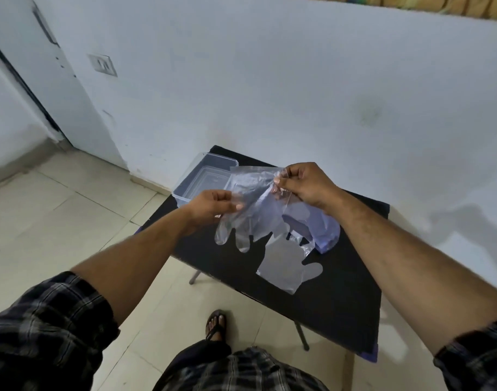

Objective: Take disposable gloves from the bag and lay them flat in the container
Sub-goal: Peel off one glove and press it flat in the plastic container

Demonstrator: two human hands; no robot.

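Observation:
A clear disposable glove (251,218) hangs above the black table (340,306), fingers pointing down. My left hand (213,206) pinches its left edge and my right hand (306,183) pinches its cuff at the upper right. Another clear glove (286,266) lies flat on the table below. The bluish plastic bag (326,230) with more gloves sits under my right wrist. The clear rectangular container (202,179) stands at the table's far left corner, partly hidden behind the held glove; I cannot tell whether anything lies inside.
The small black table stands against a white wall (269,94). Tiled floor (58,221) spreads to the left, with a door frame (24,86) at the far left. My sandalled foot (216,325) shows below the table's near edge.

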